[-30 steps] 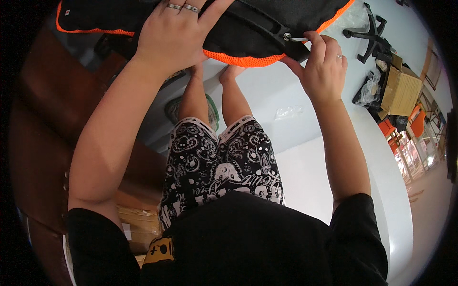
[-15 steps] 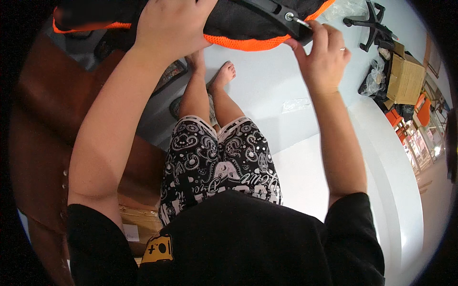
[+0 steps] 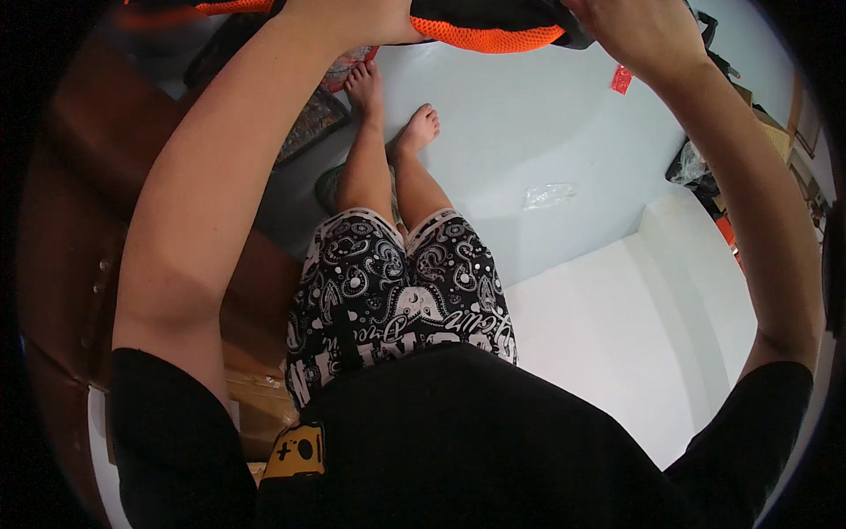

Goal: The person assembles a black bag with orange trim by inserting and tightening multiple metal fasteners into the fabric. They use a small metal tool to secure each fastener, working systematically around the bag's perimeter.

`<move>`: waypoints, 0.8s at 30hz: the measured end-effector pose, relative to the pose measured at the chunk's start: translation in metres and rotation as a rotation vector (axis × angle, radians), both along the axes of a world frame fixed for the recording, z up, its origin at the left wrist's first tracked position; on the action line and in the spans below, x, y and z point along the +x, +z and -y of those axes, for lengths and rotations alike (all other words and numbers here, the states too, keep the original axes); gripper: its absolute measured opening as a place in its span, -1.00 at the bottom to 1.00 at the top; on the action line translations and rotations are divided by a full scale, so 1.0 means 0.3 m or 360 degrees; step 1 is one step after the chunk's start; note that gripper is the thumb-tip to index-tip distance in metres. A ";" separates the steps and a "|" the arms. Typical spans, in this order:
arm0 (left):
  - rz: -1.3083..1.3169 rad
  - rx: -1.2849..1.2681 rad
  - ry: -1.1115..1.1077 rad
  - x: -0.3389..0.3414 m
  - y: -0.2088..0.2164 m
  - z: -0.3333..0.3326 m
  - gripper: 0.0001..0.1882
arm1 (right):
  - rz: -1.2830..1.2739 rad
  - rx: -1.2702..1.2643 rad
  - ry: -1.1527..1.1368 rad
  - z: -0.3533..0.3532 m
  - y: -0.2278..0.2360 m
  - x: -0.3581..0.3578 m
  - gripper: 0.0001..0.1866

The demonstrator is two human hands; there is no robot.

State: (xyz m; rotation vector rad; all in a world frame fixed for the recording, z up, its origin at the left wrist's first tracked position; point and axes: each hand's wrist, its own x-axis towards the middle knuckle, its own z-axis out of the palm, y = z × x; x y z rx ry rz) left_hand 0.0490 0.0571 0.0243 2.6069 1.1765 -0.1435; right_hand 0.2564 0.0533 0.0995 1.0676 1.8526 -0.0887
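A padded black chair part with an orange mesh edge crosses the top of the view, mostly cut off by the frame. My left hand is closed on its edge, left of the middle, fingers out of sight above. At the pad's right end, beside a dark plastic piece, is my right hand. Its fingers look bent inward, but most of them lie past the top edge, and whatever they hold is hidden. Both my arms reach up and forward.
A brown sofa-like piece stands on the left, with a cardboard box beside my hip. On the pale floor lie a clear plastic bag and a small red packet. A white curved ledge is at the right.
The chair part has shifted up, further out of view. My right hand has moved up and right. The bolt, the thin metal tool at it and most of the black bar have left the view.
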 end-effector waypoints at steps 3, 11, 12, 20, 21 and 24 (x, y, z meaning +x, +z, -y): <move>0.0008 -0.0065 0.0062 -0.037 0.040 0.021 0.05 | -0.0054 -0.0058 0.0068 0.002 0.013 -0.055 -0.52; 0.0074 0.0072 -0.0015 -0.079 -0.006 0.042 -0.04 | -0.0085 0.0242 -0.0351 0.082 -0.097 -0.032 -0.50; 0.0012 0.0116 -0.0046 -0.073 -0.008 0.041 -0.05 | 0.0013 0.0227 -0.0481 0.082 -0.092 -0.054 -0.50; -0.0130 0.0109 -0.0033 -0.056 0.005 0.037 -0.03 | -0.0020 0.0409 -0.1040 0.117 -0.111 -0.115 -0.61; -0.0161 -0.0025 -0.0051 -0.048 0.038 0.030 -0.03 | -0.0041 0.0411 -0.0924 0.139 -0.134 -0.063 -0.64; -0.0030 -0.0087 -0.0019 -0.063 0.026 0.017 0.00 | -0.0488 0.0260 -0.0640 0.121 -0.116 0.032 -0.68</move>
